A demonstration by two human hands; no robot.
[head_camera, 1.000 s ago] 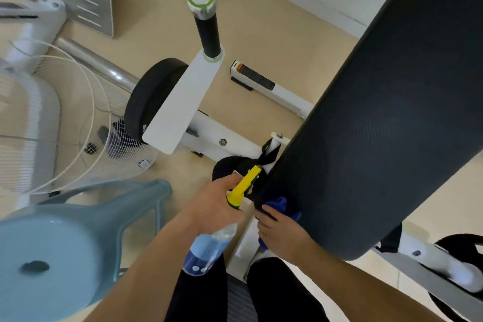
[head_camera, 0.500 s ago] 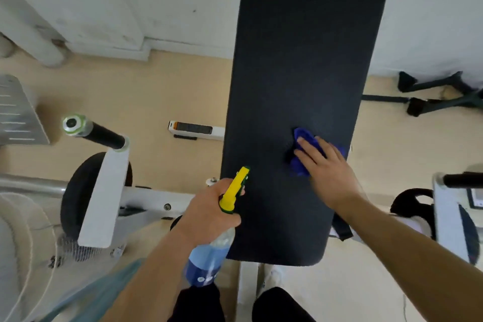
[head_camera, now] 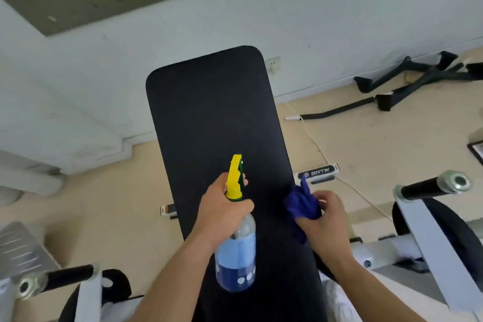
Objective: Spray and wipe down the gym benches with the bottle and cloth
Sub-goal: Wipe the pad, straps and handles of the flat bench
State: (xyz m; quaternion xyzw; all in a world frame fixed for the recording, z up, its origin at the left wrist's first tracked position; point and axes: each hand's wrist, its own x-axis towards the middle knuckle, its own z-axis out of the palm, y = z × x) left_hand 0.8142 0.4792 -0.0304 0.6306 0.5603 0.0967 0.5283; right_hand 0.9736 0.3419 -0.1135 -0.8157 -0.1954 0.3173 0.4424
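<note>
The left hand (head_camera: 222,209) keeps its grip round the neck of the spray bottle (head_camera: 236,256), fingers curled at the yellow trigger head (head_camera: 234,175), whose nozzle points toward the far end of the black bench pad (head_camera: 217,112). Half a second ago the bottle hung at the pad's near left edge; now it sits over the middle of the pad's near half. The bottle holds blue liquid in its lower part.

The right hand (head_camera: 326,219) has changed more. Earlier it lay flat, fingers straight, pressing the blue cloth (head_camera: 302,204) onto the pad right of centre. Now its fingers curl round the cloth and bunch it, and hand and cloth are at the pad's right edge, nearer the person, with a corner of cloth sticking up.

The pad now runs away from the person with its rounded far end in front of the white wall (head_camera: 313,8), more of which shows than before. Black-gripped bars (head_camera: 428,187) flank the pad. A white cable (head_camera: 313,138) and black frame parts (head_camera: 407,78) lie on the beige floor (head_camera: 366,144) at far right.
</note>
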